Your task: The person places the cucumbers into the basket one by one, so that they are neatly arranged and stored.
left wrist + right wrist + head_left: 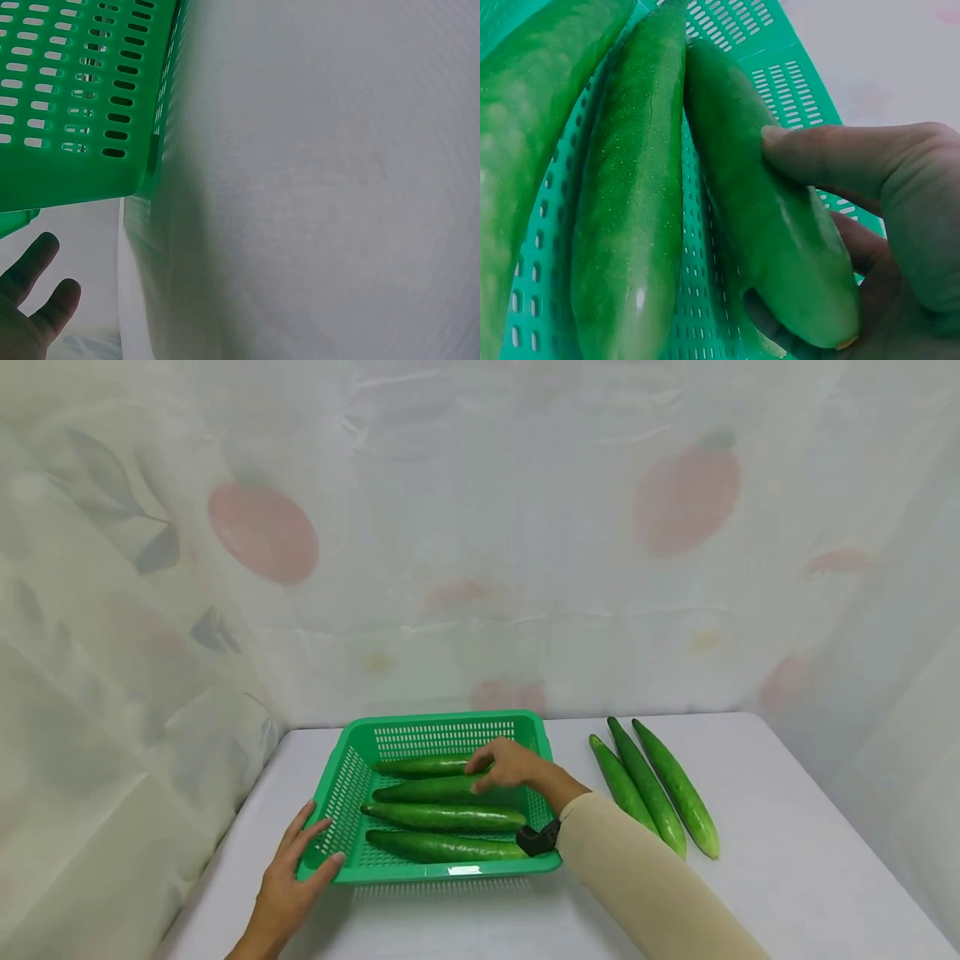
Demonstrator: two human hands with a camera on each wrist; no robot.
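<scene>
A green plastic basket (450, 872) with slotted walls holds several cucumbers (446, 817) lying side by side. My right hand (517, 766) reaches in over the basket's right side. In the right wrist view its thumb and fingers grip one end of a cucumber (757, 202), with part of another showing beneath that end. Next to it lies another cucumber (634, 187) on the slotted bottom. My left hand (288, 872) is at the basket's front left corner, its fingers spread and thumb near the rim. In the left wrist view two of its fingertips (46, 247) show below the basket wall.
Three more cucumbers (648, 785) lie side by side on the white table (795, 877), right of the basket. A pale printed curtain (480, 568) hangs behind the table and along both sides.
</scene>
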